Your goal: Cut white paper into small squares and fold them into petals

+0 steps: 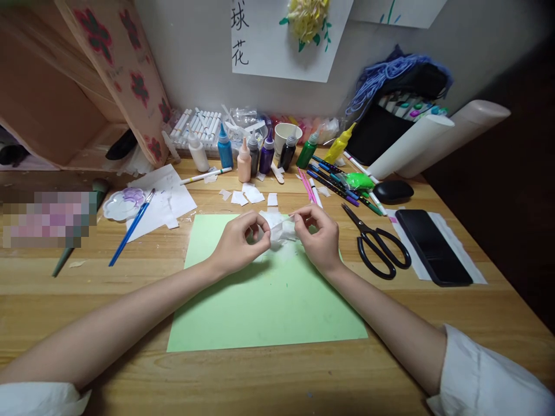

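Observation:
Over the upper part of a green sheet [269, 306], my left hand [243, 241] and my right hand [318, 236] face each other with fingers pinched. A thin white strip [281, 223] stretches between their fingertips, and both hands grip it. Just behind and under it lie crumpled white tissue pieces [286, 232] on the green sheet. Torn white paper scraps [252, 193] are spread on the table beyond the sheet's top edge.
Black scissors [368, 231] and a phone [432, 247] lie to the right. Paint bottles [244, 162] and a paper cup [287, 137] stand at the back. Markers [333, 184] are piled behind the scissors. Blue brushes [132, 228] and a paint palette [124, 204] are at the left.

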The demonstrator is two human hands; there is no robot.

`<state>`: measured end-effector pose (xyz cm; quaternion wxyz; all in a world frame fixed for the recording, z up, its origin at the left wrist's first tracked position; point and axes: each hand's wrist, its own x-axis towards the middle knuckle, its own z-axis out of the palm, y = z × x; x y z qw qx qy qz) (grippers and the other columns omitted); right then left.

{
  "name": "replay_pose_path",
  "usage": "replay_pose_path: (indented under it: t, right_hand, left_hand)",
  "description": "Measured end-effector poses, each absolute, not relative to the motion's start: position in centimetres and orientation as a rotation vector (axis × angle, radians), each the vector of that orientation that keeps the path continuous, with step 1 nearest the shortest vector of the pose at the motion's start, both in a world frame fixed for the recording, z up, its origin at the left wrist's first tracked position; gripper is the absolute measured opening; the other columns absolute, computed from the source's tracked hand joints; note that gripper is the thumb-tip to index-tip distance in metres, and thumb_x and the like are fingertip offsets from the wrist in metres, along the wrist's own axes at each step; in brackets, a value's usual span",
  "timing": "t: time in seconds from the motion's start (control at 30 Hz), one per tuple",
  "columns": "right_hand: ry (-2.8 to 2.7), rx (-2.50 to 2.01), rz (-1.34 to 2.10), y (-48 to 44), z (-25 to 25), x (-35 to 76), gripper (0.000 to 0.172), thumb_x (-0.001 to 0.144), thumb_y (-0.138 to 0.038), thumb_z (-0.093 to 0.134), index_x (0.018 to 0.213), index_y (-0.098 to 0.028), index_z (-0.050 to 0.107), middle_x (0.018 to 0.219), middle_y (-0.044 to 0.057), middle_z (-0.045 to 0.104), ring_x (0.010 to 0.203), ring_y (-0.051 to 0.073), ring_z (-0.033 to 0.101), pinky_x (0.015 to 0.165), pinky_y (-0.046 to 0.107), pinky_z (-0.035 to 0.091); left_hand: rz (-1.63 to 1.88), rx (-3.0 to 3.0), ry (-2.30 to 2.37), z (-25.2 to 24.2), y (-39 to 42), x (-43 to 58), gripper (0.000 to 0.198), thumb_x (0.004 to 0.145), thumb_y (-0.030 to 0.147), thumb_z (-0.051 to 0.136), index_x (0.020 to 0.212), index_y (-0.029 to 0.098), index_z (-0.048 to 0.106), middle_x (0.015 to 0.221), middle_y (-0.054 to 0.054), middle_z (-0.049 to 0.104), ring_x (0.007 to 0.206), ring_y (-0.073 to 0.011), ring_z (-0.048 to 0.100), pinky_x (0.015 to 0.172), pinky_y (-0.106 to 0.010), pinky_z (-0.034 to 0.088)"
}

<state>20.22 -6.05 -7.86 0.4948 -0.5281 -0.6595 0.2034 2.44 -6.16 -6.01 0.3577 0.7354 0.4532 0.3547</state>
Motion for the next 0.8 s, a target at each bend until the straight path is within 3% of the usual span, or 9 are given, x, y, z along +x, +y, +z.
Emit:
replay_pose_path:
  t: [0.2, 0.33, 0.57, 0.7, 0.8]
  right_hand:
    - [-1.496, -1.316, 0.493, -5.7, -8.1, 20.4, 0.011, 0.084, -0.021, 0.049, 0.077, -0.019, 0.058, 0.074, 0.002, 0.060, 0.067, 0.014, 0.054, 0.057, 0.026, 0.042]
    - [-1.702, -1.265, 0.480, -6.0, -7.6, 20.2, 0.012, 0.082, -0.020, 0.053, 0.074, -0.019, 0.061, 0.076, 0.003, 0.059, 0.073, 0.017, 0.054, 0.061, 0.029, 0.042]
    - [-1.809, -1.334, 0.503, -5.7, -7.8, 20.1, 0.021, 0.086, -0.019, 0.047, 0.098, -0.021, 0.063, 0.093, 0.006, 0.057, 0.091, 0.022, 0.053, 0.079, 0.037, 0.043]
    - [-1.878, -1.330, 0.492, -5.6, -7.7, 20.1, 0.022, 0.086, -0.019, 0.047, 0.102, -0.022, 0.062, 0.097, 0.007, 0.057, 0.098, 0.024, 0.052, 0.089, 0.042, 0.039]
    - [-1.898, -1.328, 0.498, -5.7, -7.6, 20.0, 0.022, 0.087, -0.020, 0.046, 0.102, -0.022, 0.061, 0.098, 0.007, 0.057, 0.099, 0.024, 0.051, 0.090, 0.043, 0.039]
  left_hand:
    - [0.921, 1.885, 1.172, -5.9, -6.2, 2.2, 0.005, 0.074, 0.015, 0.048, 0.070, 0.017, 0.047, 0.072, 0.001, 0.053, 0.063, -0.0104, 0.046, 0.057, -0.022, 0.036]
    - [0.930, 1.958, 1.268, -6.1, -6.2, 2.2, 0.010, 0.080, 0.018, 0.046, 0.069, 0.018, 0.046, 0.078, -0.001, 0.054, 0.073, -0.0140, 0.049, 0.067, -0.026, 0.039]
    - [1.011, 2.156, 1.674, -6.4, -3.7, 0.5, 0.020, 0.088, 0.024, 0.041, 0.094, 0.019, 0.059, 0.101, -0.008, 0.056, 0.098, -0.0230, 0.048, 0.085, -0.038, 0.038]
    - [0.798, 2.403, 1.556, -6.4, -2.2, -0.4, 0.030, 0.090, 0.030, 0.041, 0.114, 0.024, 0.058, 0.120, -0.004, 0.058, 0.109, -0.0258, 0.044, 0.092, -0.043, 0.031]
    - [0.696, 2.503, 1.430, -6.5, -2.1, -0.4, 0.029, 0.090, 0.031, 0.041, 0.112, 0.029, 0.060, 0.121, 0.000, 0.060, 0.112, -0.0257, 0.043, 0.093, -0.044, 0.028]
